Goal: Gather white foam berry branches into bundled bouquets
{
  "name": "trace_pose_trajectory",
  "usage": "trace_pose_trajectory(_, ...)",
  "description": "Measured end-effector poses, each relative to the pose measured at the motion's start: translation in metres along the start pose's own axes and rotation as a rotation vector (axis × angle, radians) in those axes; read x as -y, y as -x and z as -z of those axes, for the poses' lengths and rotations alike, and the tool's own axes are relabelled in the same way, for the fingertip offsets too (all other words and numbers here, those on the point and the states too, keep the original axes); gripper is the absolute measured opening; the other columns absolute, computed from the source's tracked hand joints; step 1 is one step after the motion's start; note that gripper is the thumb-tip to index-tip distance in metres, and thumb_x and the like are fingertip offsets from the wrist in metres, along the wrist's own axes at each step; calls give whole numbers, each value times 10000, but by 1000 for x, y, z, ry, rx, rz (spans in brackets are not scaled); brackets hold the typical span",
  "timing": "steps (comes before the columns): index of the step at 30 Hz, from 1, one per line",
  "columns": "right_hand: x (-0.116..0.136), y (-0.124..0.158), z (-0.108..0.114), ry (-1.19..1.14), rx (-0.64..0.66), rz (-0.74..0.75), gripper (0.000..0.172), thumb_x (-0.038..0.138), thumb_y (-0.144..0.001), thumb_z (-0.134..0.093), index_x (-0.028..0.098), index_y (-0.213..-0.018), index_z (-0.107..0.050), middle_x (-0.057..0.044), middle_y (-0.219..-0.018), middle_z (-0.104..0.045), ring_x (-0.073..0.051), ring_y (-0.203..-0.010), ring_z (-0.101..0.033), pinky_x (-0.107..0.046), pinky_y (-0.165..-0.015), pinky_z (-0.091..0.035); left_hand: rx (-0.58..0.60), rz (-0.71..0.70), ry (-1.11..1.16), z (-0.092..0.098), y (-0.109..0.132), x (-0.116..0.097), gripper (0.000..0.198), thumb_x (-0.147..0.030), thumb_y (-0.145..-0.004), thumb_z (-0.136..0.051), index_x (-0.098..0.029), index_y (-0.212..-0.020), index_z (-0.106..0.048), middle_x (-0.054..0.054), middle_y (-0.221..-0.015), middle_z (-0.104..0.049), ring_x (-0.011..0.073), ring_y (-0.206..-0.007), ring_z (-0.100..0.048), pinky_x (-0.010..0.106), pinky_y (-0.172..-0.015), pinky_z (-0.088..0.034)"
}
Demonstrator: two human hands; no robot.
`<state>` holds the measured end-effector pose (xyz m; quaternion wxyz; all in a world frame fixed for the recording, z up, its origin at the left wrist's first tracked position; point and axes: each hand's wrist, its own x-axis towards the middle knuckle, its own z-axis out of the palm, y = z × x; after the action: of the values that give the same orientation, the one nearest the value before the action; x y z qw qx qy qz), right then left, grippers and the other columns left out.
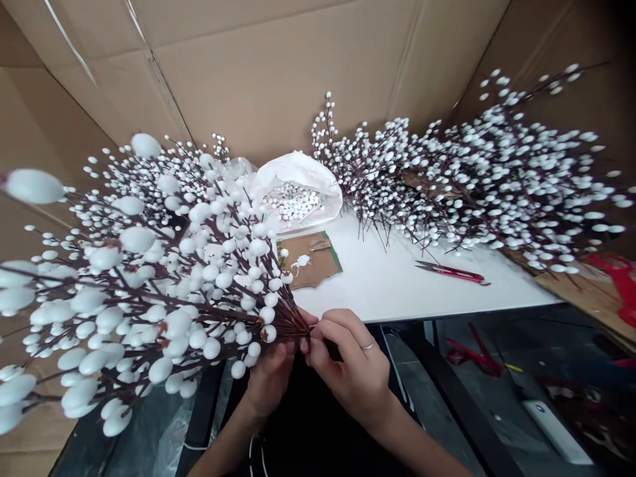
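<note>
A large bunch of white berry stems (199, 278) spreads toward the left, its dark brown stems gathered near my body. My left hand (273, 374) is wrapped round the gathered stems from below, its fingers partly hidden by the bunch. At the stem ends, my right hand (350, 364), with a ring on one finger, pinches with thumb and fingertips. What lies between those fingertips is too small to make out. Beyond the bunch, a piece of cardboard (322, 268) lies on the white table (368, 285) with a white blob on it.
An open white bag (328, 179) of loose white berries stands at the back. More berry stems (447, 179) are piled at the right. Red-handled thread snips (452, 271) lie near the table's front edge. Cardboard walls (298, 73) enclose the table. Red ribbon (477, 354) hangs below.
</note>
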<state>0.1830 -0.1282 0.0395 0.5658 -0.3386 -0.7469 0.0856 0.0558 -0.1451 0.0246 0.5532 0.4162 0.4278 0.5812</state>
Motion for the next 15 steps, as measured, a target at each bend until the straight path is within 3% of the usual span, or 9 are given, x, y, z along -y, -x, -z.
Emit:
trace_pose_trajectory(6,9,-1,1,-85,-137,-94,230,19,-746,-557,197,-892,-570,-32,-787,-576,-144,-685,-585,-272,-607,-512,130,-24,149,-3,-1,-6,375,-552,-760,-522,-211,-828,-663,25,-646,-575,156,-584,-510,279,-557,-479)
trace_pose_trajectory(15,6,8,2,-37,-156,-46,292,24,-737,-602,209,-960,-633,-41,-788,-585,-155,-692,-601,-269,-575,-530,83,-74,146,-5,-3,-1,375,-578,-778,-496,-253,-934,-604,11,-734,-565,153,-627,-500,251,-537,-435)
